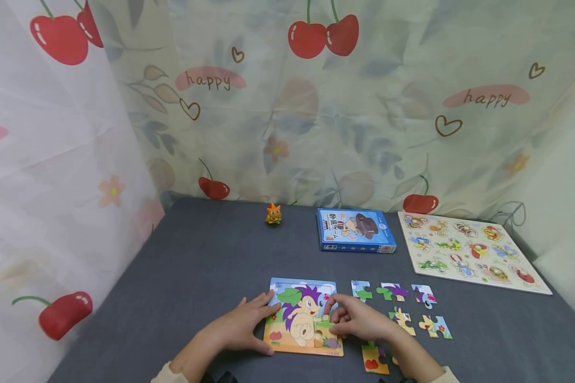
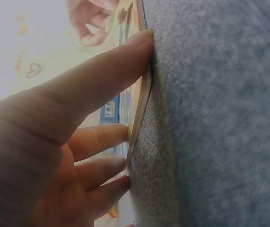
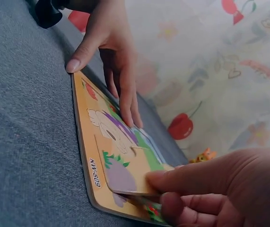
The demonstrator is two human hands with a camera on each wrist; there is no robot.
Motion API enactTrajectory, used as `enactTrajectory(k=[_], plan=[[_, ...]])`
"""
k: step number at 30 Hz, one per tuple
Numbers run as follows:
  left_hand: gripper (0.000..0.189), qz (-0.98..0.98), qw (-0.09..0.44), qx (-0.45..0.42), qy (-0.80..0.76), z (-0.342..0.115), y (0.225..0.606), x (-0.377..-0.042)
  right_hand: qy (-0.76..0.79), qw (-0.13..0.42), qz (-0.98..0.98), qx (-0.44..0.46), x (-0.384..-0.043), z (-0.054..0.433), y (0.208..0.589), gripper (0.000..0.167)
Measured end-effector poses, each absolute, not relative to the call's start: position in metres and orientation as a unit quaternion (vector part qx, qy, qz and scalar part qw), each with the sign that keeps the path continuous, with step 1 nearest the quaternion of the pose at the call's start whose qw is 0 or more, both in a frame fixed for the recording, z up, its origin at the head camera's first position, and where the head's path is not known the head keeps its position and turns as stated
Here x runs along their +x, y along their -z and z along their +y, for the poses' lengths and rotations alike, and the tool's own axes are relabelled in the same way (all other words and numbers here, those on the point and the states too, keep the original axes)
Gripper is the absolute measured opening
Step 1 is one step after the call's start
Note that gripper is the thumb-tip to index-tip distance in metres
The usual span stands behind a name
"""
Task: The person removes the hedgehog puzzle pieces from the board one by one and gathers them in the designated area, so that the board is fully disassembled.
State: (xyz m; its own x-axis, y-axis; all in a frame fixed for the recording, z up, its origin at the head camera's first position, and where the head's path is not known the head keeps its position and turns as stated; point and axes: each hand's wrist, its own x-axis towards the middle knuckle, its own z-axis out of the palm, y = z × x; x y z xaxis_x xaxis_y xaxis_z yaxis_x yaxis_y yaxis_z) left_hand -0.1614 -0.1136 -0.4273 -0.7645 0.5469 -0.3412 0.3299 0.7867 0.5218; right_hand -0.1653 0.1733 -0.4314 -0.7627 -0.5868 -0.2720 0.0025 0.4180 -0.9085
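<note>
A hedgehog jigsaw board (image 1: pixel 306 350) lies flat on the dark table. My left hand (image 1: pixel 241 324) rests along its left side with fingers extended; the thumb (image 2: pixel 135 45) touches the front edge. Over the board's right part, my right hand (image 1: pixel 361 319) pinches a puzzle piece (image 3: pixel 123 177) between thumb and fingers. That piece shows a purple shape with green leaves. In the right wrist view its near edge is tilted up off the board, beside the printed code. Part of the piece is hidden behind the right fingers.
Several loose puzzle pieces (image 1: pixel 424 296) lie to the right of the board, one (image 1: pixel 376 359) partly near my right forearm. Farther back are a small orange figurine (image 1: pixel 273 214), a blue box (image 1: pixel 354 230) and an insect picture board (image 1: pixel 460 252). Printed cloth (image 1: pixel 249 117) hangs behind the table.
</note>
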Motion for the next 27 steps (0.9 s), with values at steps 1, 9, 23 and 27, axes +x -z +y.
enactTrajectory(k=[1,9,23,27], plan=[[0.085,0.913,0.244,0.24,-0.221,-0.114,0.427,-0.162,0.51,0.29,0.789,-0.181,-0.165,0.175,0.431,0.026],[0.085,0.914,0.243,0.241,-0.218,-0.114,0.427,-0.162,0.52,0.273,0.795,-0.153,-0.159,0.206,0.427,0.027],[0.085,0.913,0.247,0.237,-0.221,-0.113,0.426,-0.162,0.533,0.242,0.8,-0.13,-0.132,0.279,0.416,0.038],[0.085,0.912,0.249,0.238,-0.223,-0.114,0.426,-0.161,0.534,0.242,0.805,-0.093,-0.124,0.296,0.416,0.041]])
